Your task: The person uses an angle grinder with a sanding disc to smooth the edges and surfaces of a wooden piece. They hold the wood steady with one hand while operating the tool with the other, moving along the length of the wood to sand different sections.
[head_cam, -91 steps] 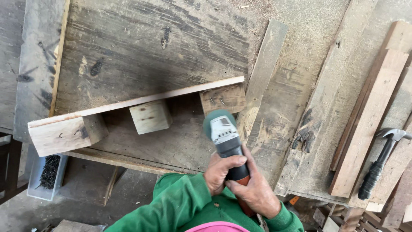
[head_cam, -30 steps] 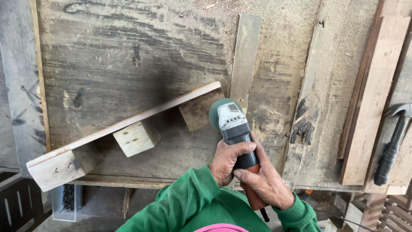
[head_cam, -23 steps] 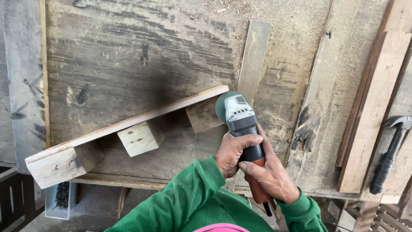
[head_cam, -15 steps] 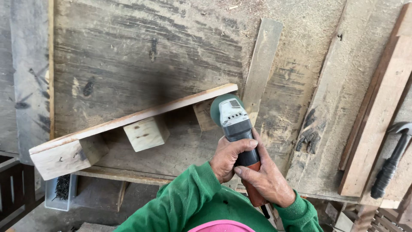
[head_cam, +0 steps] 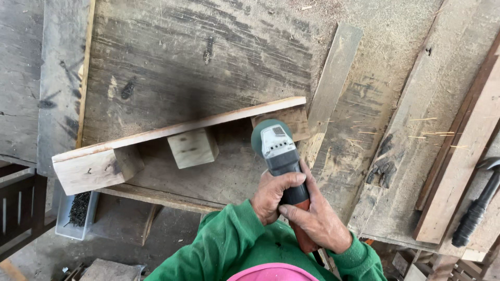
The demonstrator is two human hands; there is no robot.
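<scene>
Both my hands grip an angle grinder (head_cam: 277, 151) with a teal head and a dark and orange body. My left hand (head_cam: 273, 195) wraps the body from the left; my right hand (head_cam: 319, 221) holds the rear handle lower right. The grinder's head rests against the rightmost block (head_cam: 287, 118) under a long pale plank (head_cam: 182, 127) standing on edge. Two more wooden blocks sit under that plank: a middle one (head_cam: 189, 148) and a large one at its left end (head_cam: 94, 169). Sparks streak to the right (head_cam: 427, 135). The disc itself is hidden.
All of this lies on a worn wooden workbench (head_cam: 208, 57) dusted with sawdust. A thin slat (head_cam: 333, 83) leans beside the grinder. Stacked boards (head_cam: 463, 166) and a black-handled hammer (head_cam: 476, 208) lie at right. A tray of dark nails (head_cam: 78, 211) sits below the bench at left.
The grinder head has stayed at the rightmost block, shifting slightly against it. My view has moved a little; sparks now fly to the right.
</scene>
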